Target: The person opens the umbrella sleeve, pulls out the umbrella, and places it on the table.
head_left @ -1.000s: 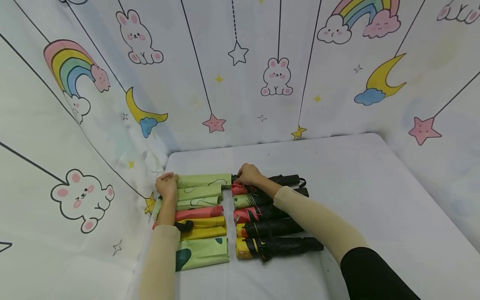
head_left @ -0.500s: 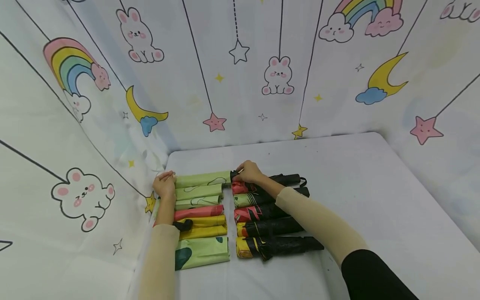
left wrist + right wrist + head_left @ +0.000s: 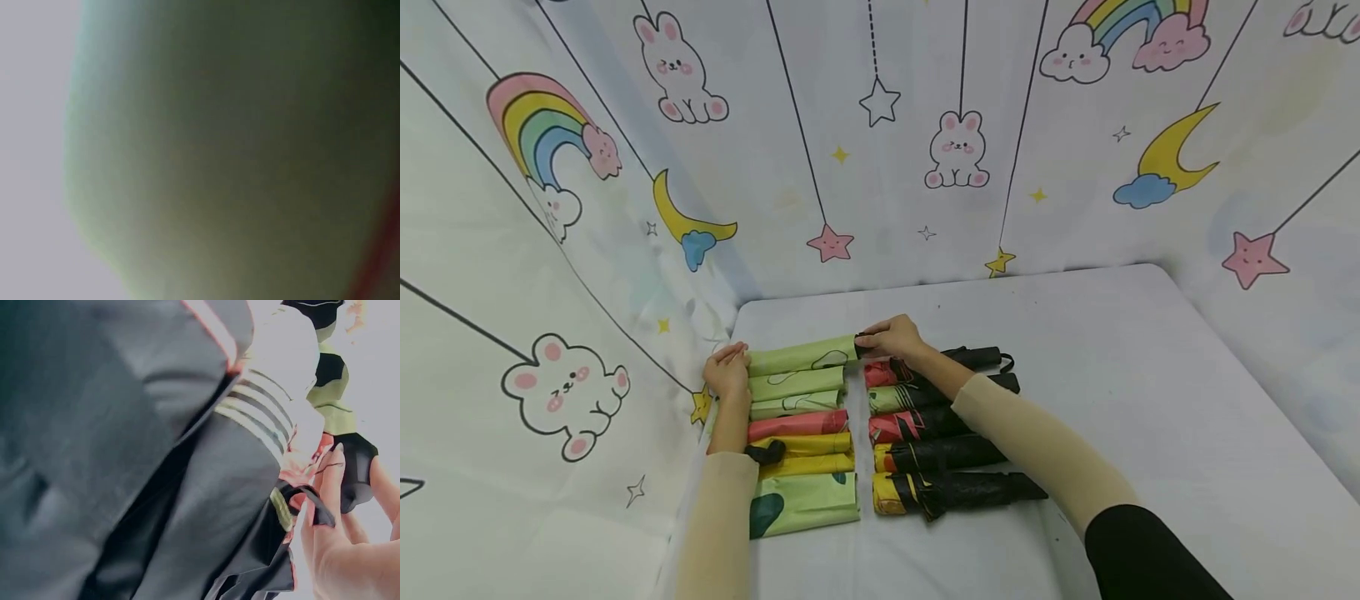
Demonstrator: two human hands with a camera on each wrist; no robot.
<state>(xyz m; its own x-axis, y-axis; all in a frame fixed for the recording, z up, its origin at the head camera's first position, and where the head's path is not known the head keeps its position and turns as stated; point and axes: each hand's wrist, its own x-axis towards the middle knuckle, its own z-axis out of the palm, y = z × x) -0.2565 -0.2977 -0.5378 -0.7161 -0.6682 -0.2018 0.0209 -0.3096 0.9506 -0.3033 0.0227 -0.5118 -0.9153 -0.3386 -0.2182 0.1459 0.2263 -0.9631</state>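
A rolled green bundle with a black end point(image 3: 801, 356) lies across the top of the left column in the head view; its exact kind is unclear. My right hand point(image 3: 893, 337) pinches its black end. In the right wrist view that black end point(image 3: 357, 467) sits between thumb and fingers, apart from the table. My left hand point(image 3: 727, 372) is at the bundle's left end, fingers bent round it, fingertips partly hidden. Just below lies another green roll point(image 3: 796, 382). The left wrist view is only blurred green and grey.
More rolls follow in the left column: green, red point(image 3: 797, 425), yellow point(image 3: 816, 464) and a wide green one point(image 3: 808, 504). To the right are several black folded bundles with coloured ends point(image 3: 951, 455), resembling folded umbrellas. A printed curtain point(image 3: 895, 183) stands behind the white table point(image 3: 1097, 375).
My right hand has moved slightly up and left, raising the green bundle's black end away from the red and black bundle. My left hand has shifted slightly left.
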